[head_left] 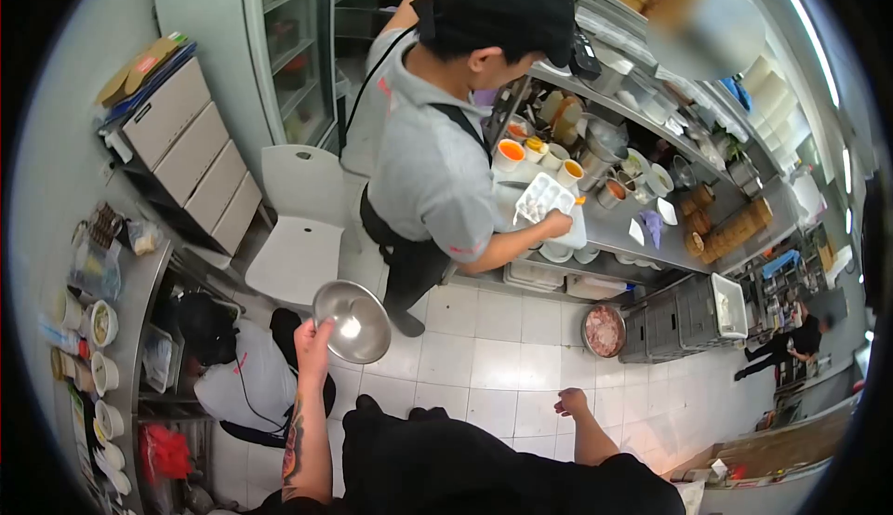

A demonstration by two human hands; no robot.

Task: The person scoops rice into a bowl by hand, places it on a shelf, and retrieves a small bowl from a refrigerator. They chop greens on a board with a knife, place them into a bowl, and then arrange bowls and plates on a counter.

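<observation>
My left hand (312,346) grips the rim of a shiny metal mixing bowl (361,329), its thumb over the edge. The bowl is held in the air in front of me, and its inside looks bare. Out to the other side, my right hand (572,403) hangs above the tiled floor, fingers loosely curled and apart, holding nothing. Beyond it on the floor stands a round metal basin of raw meat (604,331).
A person (423,152) at the steel counter holds a white compartment tray (544,200). Another person (246,380) crouches at left near a white chair (298,254). Grey crates (651,324) stand by the meat basin. A side counter (139,282) carries several containers.
</observation>
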